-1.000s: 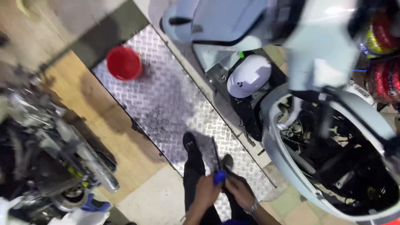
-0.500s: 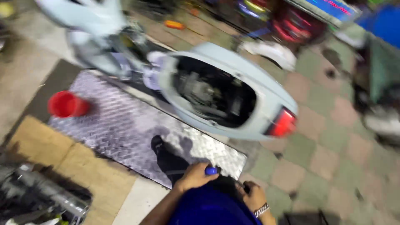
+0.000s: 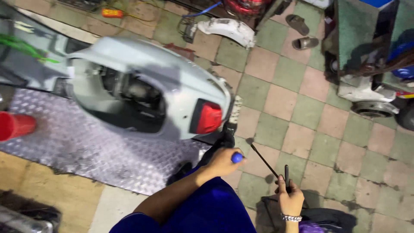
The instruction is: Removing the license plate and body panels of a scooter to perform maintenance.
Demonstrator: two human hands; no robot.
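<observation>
My left hand (image 3: pixel 221 163) is closed around a tool with a round blue handle (image 3: pixel 237 157), just below the rear of a pale grey scooter (image 3: pixel 172 73). The scooter's seat is off, its body is open, and its red tail light (image 3: pixel 207 116) faces me. My right hand (image 3: pixel 291 199), with a beaded bracelet on the wrist, grips a short black tool (image 3: pixel 286 174) that points upward. A thin dark rod (image 3: pixel 264 160) slants across the floor tiles between my two hands. I cannot tell which tool it belongs to.
A ribbed metal plate (image 3: pixel 86 151) lies under the scooter, with a red bucket (image 3: pixel 15 125) at its left end. A loose white fender (image 3: pixel 228 28) and two sandals (image 3: pixel 304 32) lie on the tiled floor. Another vehicle's wheel (image 3: pixel 373 108) is at the right.
The view has swung right, so the scooter now sits to the left. My hands, close together before, are apart. The right one now shows a black tool.
</observation>
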